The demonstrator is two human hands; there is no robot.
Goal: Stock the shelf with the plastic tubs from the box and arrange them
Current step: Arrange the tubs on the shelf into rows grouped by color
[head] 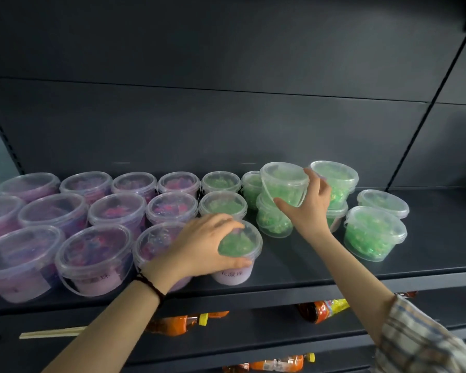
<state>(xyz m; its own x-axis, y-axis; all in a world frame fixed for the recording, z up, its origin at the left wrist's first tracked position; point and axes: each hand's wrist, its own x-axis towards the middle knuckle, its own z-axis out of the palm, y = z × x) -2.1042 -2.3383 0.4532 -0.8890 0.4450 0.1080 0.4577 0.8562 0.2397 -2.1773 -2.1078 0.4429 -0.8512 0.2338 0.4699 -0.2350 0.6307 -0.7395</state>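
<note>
On shelf, hands apparently gripping green tubs

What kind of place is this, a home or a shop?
Probably a shop: long dark metal shelving, rows of lidded plastic tubs lined up on it, and bottles lying below it.

Glossy clear plastic tubs; matt dark metal shelf
</note>
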